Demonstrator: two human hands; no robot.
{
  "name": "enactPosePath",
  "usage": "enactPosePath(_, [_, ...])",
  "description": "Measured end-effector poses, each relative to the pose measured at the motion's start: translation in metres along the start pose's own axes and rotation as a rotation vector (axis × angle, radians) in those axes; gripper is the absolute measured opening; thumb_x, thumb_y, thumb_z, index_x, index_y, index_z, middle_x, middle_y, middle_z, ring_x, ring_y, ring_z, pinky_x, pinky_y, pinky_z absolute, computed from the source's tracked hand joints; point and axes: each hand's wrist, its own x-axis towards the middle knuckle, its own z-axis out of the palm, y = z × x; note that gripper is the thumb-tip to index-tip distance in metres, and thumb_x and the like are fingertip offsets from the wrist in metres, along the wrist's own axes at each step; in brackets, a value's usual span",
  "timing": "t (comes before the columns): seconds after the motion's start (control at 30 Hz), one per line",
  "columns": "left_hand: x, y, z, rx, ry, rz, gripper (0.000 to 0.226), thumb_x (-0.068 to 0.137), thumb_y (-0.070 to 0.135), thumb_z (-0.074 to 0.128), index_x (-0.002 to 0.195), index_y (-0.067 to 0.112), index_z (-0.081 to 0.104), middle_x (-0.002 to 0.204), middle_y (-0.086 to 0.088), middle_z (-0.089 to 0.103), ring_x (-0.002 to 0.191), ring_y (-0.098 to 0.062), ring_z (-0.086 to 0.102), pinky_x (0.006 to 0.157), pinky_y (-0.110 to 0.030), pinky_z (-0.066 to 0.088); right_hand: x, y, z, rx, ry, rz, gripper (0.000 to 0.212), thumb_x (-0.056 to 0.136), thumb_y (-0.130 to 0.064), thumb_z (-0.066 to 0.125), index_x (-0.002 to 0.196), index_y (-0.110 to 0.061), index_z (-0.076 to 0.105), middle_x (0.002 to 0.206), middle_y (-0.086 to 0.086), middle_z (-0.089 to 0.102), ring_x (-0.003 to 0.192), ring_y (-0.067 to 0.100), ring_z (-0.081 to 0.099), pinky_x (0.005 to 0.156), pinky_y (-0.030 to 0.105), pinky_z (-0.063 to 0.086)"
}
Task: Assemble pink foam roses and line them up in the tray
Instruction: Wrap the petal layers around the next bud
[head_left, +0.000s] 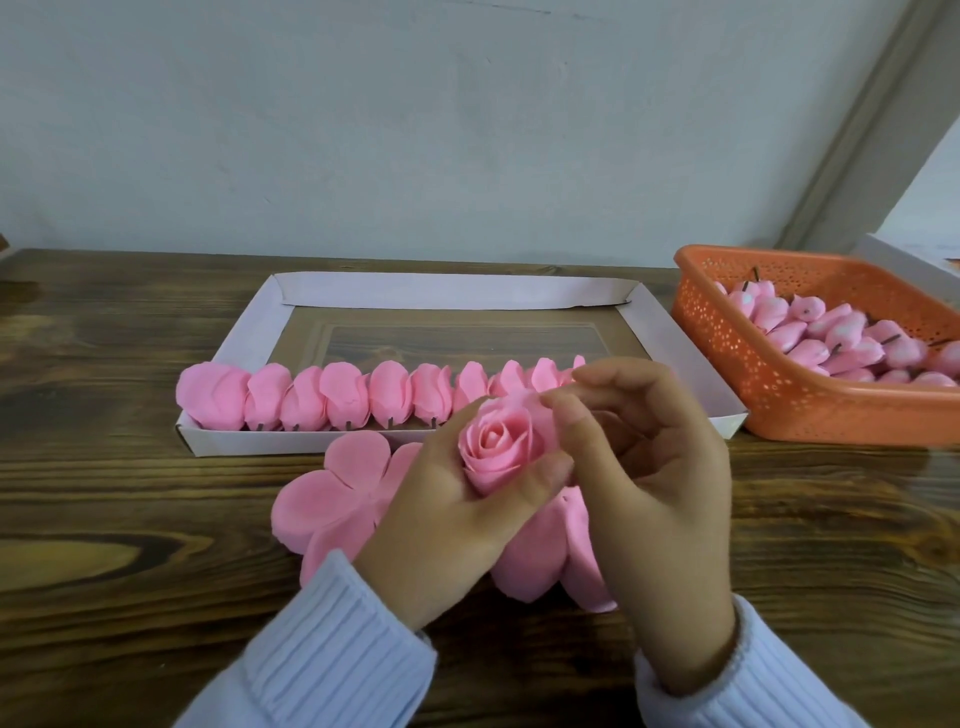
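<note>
The left hand (447, 504) curls its fingers (540, 475) round the base of a pink foam rose (496, 449), held above the bench (130, 519). The right hand (665, 493) pinches an outer petal. At 12 o'clock, finished roses (337, 395) line the near side of the white tray (234, 441). At 2 o'clock, an orange basket (779, 400) holds rose buds (831, 338). Flat petal pieces (332, 499) lie beneath the hands.

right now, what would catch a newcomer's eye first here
A pink rose sits centre front, gripped by the left hand while the right hand pinches its petal. Behind, a row of roses fills the front of the white tray; an orange basket of buds stands at right.
</note>
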Motion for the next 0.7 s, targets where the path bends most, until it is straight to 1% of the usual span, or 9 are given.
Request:
enactPosePath(0.07, [-0.0001, 0.0021, 0.0001, -0.032, -0.014, -0.011, 0.050, 0.073, 0.037, 0.067, 0.113, 0.007, 0.063, 0.103, -0.007, 0.073, 0.097, -0.018, 0.069, 0.082, -0.026, 0.055, -0.0007, -0.0016, 0.0008, 0.035, -0.020, -0.010, 0.011, 0.083, -0.008, 0.061, 0.091, -0.015, 0.061, 0.084, 0.007, 0.071, 0.069, 0.007, 0.068, 0.063, 0.014, 0.050])
enactPosePath(0.17, [-0.0004, 0.0026, -0.0014, -0.141, -0.096, -0.021, 0.049, 0.069, 0.020, 0.072, 0.115, 0.006, 0.062, 0.107, -0.004, 0.073, 0.103, -0.016, 0.068, 0.084, -0.025, 0.054, -0.0013, -0.0019, -0.0001, 0.036, -0.021, -0.025, 0.009, 0.085, -0.006, 0.058, 0.092, -0.011, 0.061, 0.083, 0.006, 0.070, 0.069, 0.010, 0.068, 0.064, 0.017, 0.051])
enactPosePath(0.27, [-0.0008, -0.0005, -0.0019, -0.195, -0.047, -0.112, 0.051, 0.058, 0.018, 0.081, 0.107, 0.015, 0.070, 0.104, -0.007, 0.073, 0.104, -0.023, 0.068, 0.090, -0.040, 0.055, -0.0017, -0.0006, -0.0015, 0.066, 0.016, -0.030, 0.009, 0.086, -0.002, 0.054, 0.091, -0.007, 0.060, 0.081, 0.004, 0.070, 0.067, 0.008, 0.066, 0.063, 0.017, 0.051])
enactPosePath(0.33, [-0.0007, -0.0017, -0.0017, -0.240, 0.009, -0.157, 0.041, 0.058, 0.018, 0.081, 0.099, 0.014, 0.073, 0.096, -0.010, 0.073, 0.098, -0.025, 0.069, 0.090, -0.045, 0.054, -0.0008, 0.0014, -0.0027, 0.050, 0.047, -0.015, 0.010, 0.085, -0.001, 0.053, 0.090, -0.008, 0.059, 0.082, 0.002, 0.070, 0.067, 0.007, 0.063, 0.064, 0.017, 0.050])
enactPosePath(0.4, [0.0006, -0.0008, -0.0028, -0.372, 0.027, -0.192, 0.024, 0.063, 0.011, 0.078, 0.086, 0.018, 0.076, 0.081, -0.004, 0.070, 0.080, -0.015, 0.068, 0.077, -0.034, 0.056, 0.0010, 0.0040, -0.0037, 0.002, 0.052, 0.018, 0.012, 0.083, -0.004, 0.055, 0.087, -0.012, 0.061, 0.083, -0.002, 0.069, 0.069, 0.006, 0.062, 0.064, 0.016, 0.049])
enactPosePath(0.47, [0.0020, 0.0009, -0.0037, -0.530, 0.016, -0.222, 0.017, 0.066, 0.006, 0.074, 0.079, 0.017, 0.076, 0.073, -0.003, 0.067, 0.069, -0.011, 0.064, 0.071, -0.028, 0.056, 0.0026, 0.0054, -0.0030, -0.054, 0.004, 0.029, 0.013, 0.081, -0.007, 0.058, 0.086, -0.018, 0.063, 0.082, -0.009, 0.067, 0.072, 0.003, 0.062, 0.064, 0.015, 0.048])
enactPosePath(0.53, [0.0036, 0.0017, -0.0036, -0.610, 0.024, -0.234, 0.017, 0.064, 0.013, 0.075, 0.081, 0.013, 0.076, 0.076, -0.009, 0.063, 0.073, -0.017, 0.061, 0.075, -0.035, 0.056, 0.0028, 0.0053, -0.0012, -0.104, -0.068, 0.008, 0.018, 0.079, -0.008, 0.063, 0.087, -0.025, 0.064, 0.084, -0.012, 0.066, 0.078, 0.008, 0.063, 0.068, 0.020, 0.050])
enactPosePath(0.6, [0.0043, 0.0020, -0.0033, -0.635, 0.043, -0.247, 0.024, 0.062, 0.018, 0.074, 0.085, 0.011, 0.076, 0.083, -0.014, 0.063, 0.082, -0.024, 0.061, 0.078, -0.038, 0.056, 0.0017, 0.0053, -0.0008, -0.130, -0.127, -0.036, 0.022, 0.079, -0.007, 0.064, 0.090, -0.026, 0.064, 0.091, -0.009, 0.066, 0.086, 0.016, 0.063, 0.071, 0.025, 0.049])
enactPosePath(0.7, [0.0031, 0.0043, -0.0018, -0.628, 0.013, -0.244, 0.020, 0.061, 0.017, 0.073, 0.080, 0.014, 0.077, 0.075, -0.008, 0.065, 0.073, -0.017, 0.064, 0.068, -0.029, 0.057, 0.0011, 0.0066, -0.0019, -0.163, -0.193, -0.074, 0.017, 0.077, -0.013, 0.061, 0.091, -0.022, 0.066, 0.099, -0.002, 0.064, 0.101, 0.017, 0.060, 0.075, 0.020, 0.045])
